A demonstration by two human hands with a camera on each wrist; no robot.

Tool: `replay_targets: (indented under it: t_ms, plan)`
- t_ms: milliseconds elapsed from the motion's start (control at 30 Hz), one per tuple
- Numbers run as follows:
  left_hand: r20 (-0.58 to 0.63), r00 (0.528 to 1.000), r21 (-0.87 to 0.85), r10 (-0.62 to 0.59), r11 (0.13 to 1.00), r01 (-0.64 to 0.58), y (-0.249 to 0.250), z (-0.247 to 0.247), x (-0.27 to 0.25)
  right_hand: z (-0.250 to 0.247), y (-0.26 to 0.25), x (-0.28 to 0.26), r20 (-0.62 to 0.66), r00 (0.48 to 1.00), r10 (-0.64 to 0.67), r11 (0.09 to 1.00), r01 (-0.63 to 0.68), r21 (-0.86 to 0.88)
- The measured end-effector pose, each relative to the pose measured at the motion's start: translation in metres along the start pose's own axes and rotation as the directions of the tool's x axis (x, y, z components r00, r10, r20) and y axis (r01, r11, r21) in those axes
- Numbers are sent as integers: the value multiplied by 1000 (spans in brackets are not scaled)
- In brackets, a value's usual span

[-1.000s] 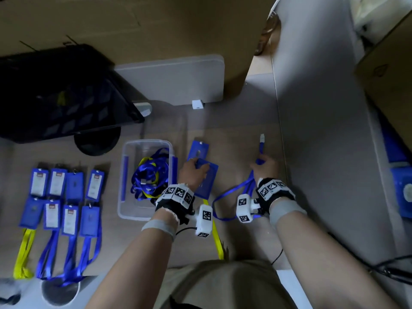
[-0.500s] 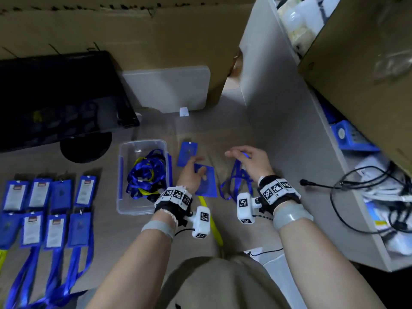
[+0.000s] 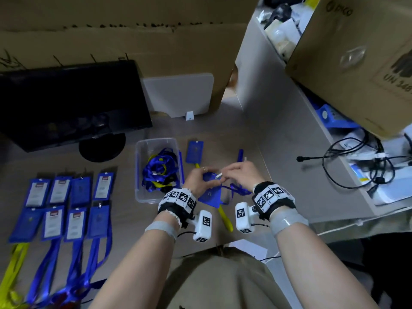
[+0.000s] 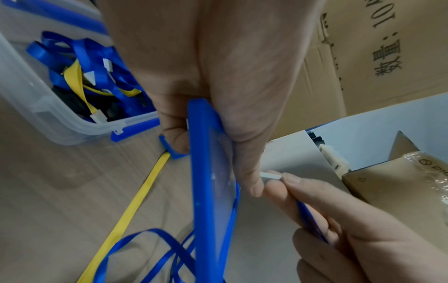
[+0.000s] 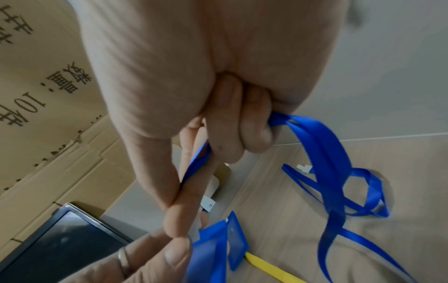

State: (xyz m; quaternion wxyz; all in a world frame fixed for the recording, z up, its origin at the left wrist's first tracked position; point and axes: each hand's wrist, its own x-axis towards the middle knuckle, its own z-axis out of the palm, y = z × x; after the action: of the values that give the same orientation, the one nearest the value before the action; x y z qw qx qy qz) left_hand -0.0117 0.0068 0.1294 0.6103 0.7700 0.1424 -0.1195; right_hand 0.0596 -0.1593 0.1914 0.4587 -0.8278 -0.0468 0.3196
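My left hand [image 3: 198,177] grips a blue badge holder [image 3: 210,192] by its top end and holds it just above the table. In the left wrist view the holder [image 4: 211,172] stands edge-on between thumb and fingers. My right hand [image 3: 240,172] pinches the white clip [image 3: 219,175] of a blue lanyard [image 3: 238,189] against the holder's top. The clip [image 4: 270,175] touches my left thumb tip. The lanyard [image 5: 327,153] also runs through the curled lower fingers and trails in loops onto the table.
A second blue holder [image 3: 194,152] with a yellow lanyard [image 3: 225,216] lies under my hands. A clear box [image 3: 142,175] of tangled lanyards stands to the left, with rows of finished badges [image 3: 66,204] beyond. A monitor [image 3: 66,103], white shelf [image 3: 289,130] and cables [image 3: 356,163] surround them.
Both hands rose from the table and came together. The left hand lifted the blue holder; the right hand drew the lanyard leftward and brought its clip to the holder's top.
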Motion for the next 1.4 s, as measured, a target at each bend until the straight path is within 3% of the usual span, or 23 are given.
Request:
replay_targets:
  t_ms: [167, 333, 467, 600, 833, 967, 1067, 1300, 1400]
  plan:
    - [0, 999, 70, 53, 996, -53, 3, -9, -15, 5, 2, -14, 23, 997, -78, 994, 76, 74]
    - [-74, 997, 68, 2, 998, 3, 3, -10, -24, 7, 1, -19, -99, 979, -181, 983, 184, 20]
    - [-139, 985, 87, 100, 992, -89, 10, -10, -30, 8, -2, -20, -122, 967, -222, 969, 233, 82]
    - [-191, 971, 51, 147, 989, -139, 26, -10, -32, 6, -3, -16, -103, 958, -267, 957, 277, 91]
    - [-288, 948, 126, 133, 987, -101, 46, -9, -30, -8, -12, -10, -23, 917, -397, 917, 398, 28]
    - [-359, 929, 338, 83, 940, 47, 52, -5, -26, -17, -12, 0, -21, 905, -425, 902, 421, -92]
    - [-368, 925, 453, 96, 887, 89, 64, -3, -26, -26, -15, 5, -8, 889, -458, 867, 445, -227]
    - [-399, 911, 509, 99, 851, 131, 79, 8, -19, -43, -22, 18, 82, 855, -512, 724, 481, -495]
    - [-400, 912, 523, 87, 839, 149, 78, 12, -17, -45, -20, 21, 104, 845, -524, 705, 500, -503]
